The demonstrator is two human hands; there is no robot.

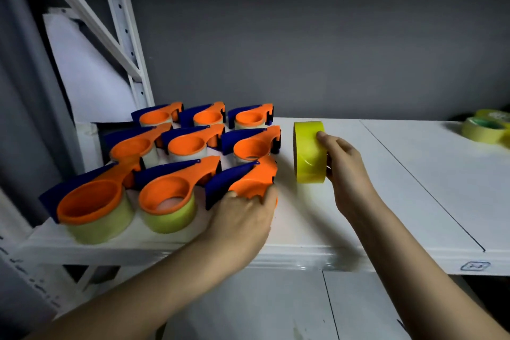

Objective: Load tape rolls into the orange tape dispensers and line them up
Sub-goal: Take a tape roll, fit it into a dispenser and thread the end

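On the white shelf board point(303, 232), nine orange tape dispensers with blue blade guards stand in three rows of three toward its left end. Each lies with its round orange hub toward the front-left and its long axis running back and to the right, ending in the orange handle. The front-left dispenser point(91, 205) and the front-middle dispenser point(168, 199) sit near the front edge, each plainly carrying a pale yellow-green tape roll under its hub.

The front-right dispenser point(248, 179) is partly covered by the left hand point(245, 218), which reaches in from the lower left with the forearm crossing the front edge; its fingers curl over the orange hub, gripping it. Whether this dispenser holds a roll cannot be told.

Just right of the block, a bright yellow tape roll point(309, 152) stands on edge on the board, its axis roughly parallel to the front edge and its open core facing left and right. The right hand point(342, 163) comes in from the lower right and holds the roll from its right side, with a fingertip on its upper rim.

At the far right back corner lie spare tape rolls point(487, 128), stacked loosely.
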